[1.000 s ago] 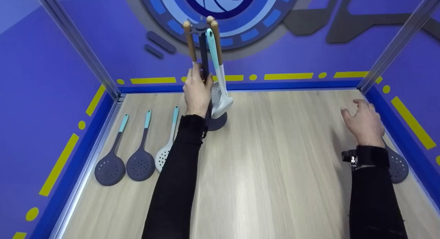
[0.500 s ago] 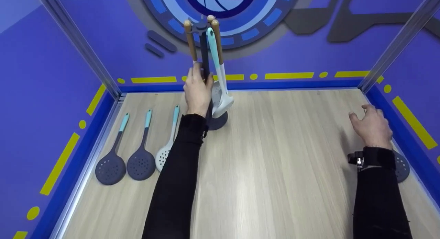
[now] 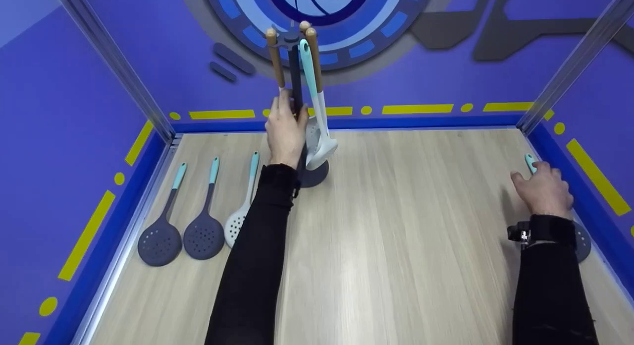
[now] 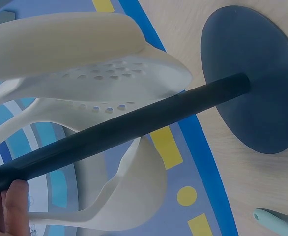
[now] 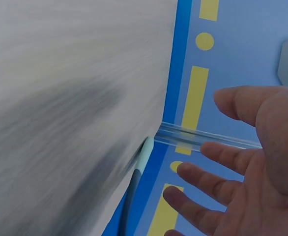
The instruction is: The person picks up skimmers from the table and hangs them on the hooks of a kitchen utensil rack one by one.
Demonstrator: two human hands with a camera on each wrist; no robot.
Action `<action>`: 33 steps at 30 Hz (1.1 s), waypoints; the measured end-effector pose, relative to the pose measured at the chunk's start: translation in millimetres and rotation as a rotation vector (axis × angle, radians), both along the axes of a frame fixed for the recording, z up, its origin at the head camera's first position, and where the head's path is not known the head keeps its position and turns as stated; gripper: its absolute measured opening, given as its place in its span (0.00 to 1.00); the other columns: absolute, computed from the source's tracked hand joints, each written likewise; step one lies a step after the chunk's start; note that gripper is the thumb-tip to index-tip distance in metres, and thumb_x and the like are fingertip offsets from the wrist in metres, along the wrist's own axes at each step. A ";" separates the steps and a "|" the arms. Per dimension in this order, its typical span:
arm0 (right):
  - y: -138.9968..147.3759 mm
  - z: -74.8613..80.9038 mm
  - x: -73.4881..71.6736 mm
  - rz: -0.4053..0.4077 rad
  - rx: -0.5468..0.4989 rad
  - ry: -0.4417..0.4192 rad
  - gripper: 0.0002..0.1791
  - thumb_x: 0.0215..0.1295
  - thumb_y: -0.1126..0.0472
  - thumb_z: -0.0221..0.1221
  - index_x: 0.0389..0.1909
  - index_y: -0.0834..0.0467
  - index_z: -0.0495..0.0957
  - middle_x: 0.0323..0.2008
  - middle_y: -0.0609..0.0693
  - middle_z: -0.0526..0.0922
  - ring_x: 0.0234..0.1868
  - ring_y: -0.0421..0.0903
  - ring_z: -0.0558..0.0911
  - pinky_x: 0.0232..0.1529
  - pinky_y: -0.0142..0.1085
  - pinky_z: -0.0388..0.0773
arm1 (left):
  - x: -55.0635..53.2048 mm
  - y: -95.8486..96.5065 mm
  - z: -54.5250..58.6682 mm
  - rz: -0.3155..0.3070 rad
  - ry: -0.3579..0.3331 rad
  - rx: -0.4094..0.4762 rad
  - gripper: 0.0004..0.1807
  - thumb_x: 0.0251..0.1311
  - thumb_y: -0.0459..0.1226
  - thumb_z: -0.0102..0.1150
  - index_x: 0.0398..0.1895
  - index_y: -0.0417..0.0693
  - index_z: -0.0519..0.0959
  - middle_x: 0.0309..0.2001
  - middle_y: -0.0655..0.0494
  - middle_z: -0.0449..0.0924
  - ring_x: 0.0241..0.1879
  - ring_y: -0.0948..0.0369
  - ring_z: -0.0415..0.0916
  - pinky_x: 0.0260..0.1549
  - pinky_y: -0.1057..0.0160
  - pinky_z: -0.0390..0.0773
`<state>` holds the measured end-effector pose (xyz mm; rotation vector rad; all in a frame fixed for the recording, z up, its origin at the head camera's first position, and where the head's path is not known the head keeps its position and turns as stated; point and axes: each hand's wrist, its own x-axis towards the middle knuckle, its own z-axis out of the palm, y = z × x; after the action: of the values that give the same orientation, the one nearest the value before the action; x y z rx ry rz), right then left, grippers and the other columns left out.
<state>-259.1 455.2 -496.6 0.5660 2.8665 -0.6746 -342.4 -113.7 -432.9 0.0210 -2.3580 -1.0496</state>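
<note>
My left hand (image 3: 286, 134) grips the dark upright pole of a utensil stand (image 4: 119, 125), fingertips curled round it in the left wrist view. The stand's round base (image 3: 314, 176) rests on the table. White kitchen utensils hang from its top, several with wooden handles (image 3: 275, 62) and one with a turquoise handle (image 3: 308, 72). My right hand (image 3: 544, 191) is above a dark skimmer (image 3: 583, 242) at the table's right edge, covering its middle in the head view. In the right wrist view its fingers are spread, apart from the skimmer's turquoise-tipped handle (image 5: 144, 155).
Two dark skimmers (image 3: 159, 243) (image 3: 203, 236) and a white skimmer (image 3: 234, 227) lie in a row on the left of the wooden table (image 3: 406, 236). My left sleeve partly covers the white one. Blue panels (image 3: 396, 87) enclose the back and sides.
My right hand has moved right and toward me over the dark skimmer, and the tip of its turquoise handle now shows beyond the fingers. My left hand keeps its grip on the stand.
</note>
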 end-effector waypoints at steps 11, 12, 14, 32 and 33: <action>9.3 -6.6 4.1 0.009 0.020 -0.091 0.55 0.92 0.32 0.42 0.88 0.81 0.47 0.80 0.93 0.53 0.78 0.95 0.61 0.74 0.86 0.68 | 1.1 0.8 1.6 0.001 -0.003 -0.001 0.25 0.89 0.43 0.66 0.80 0.43 0.78 0.63 0.43 0.87 0.62 0.43 0.92 0.64 0.44 0.94; 10.1 -7.1 4.7 0.005 0.022 -0.104 0.56 0.92 0.33 0.42 0.87 0.82 0.48 0.80 0.94 0.53 0.78 0.95 0.61 0.74 0.85 0.68 | 0.9 0.9 1.5 0.001 -0.004 -0.001 0.25 0.89 0.43 0.66 0.80 0.43 0.78 0.63 0.43 0.87 0.62 0.43 0.92 0.64 0.44 0.94; 11.7 -8.3 5.5 -0.002 0.024 -0.125 0.55 0.92 0.34 0.42 0.85 0.84 0.49 0.79 0.94 0.54 0.78 0.95 0.61 0.73 0.85 0.69 | 1.0 0.9 1.2 0.000 -0.007 0.002 0.25 0.89 0.43 0.66 0.80 0.43 0.78 0.63 0.43 0.87 0.62 0.44 0.92 0.64 0.45 0.94; 22.8 -19.7 3.8 -0.056 -0.008 -0.232 0.55 0.91 0.34 0.41 0.82 0.86 0.51 0.79 0.93 0.57 0.77 0.91 0.66 0.74 0.80 0.71 | 1.9 0.2 0.9 -0.003 0.001 0.000 0.24 0.89 0.43 0.66 0.79 0.44 0.78 0.62 0.42 0.87 0.61 0.42 0.92 0.62 0.42 0.94; 23.9 -20.6 3.3 -0.059 -0.008 -0.237 0.55 0.91 0.34 0.41 0.83 0.85 0.51 0.79 0.93 0.57 0.77 0.91 0.66 0.74 0.80 0.71 | 2.0 0.3 1.2 -0.001 -0.003 -0.001 0.24 0.89 0.43 0.66 0.79 0.44 0.78 0.62 0.42 0.87 0.61 0.42 0.92 0.62 0.43 0.94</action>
<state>-255.7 479.1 -517.2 0.6818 2.6354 -0.5835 -340.4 -113.3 -431.7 0.0206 -2.3622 -1.0493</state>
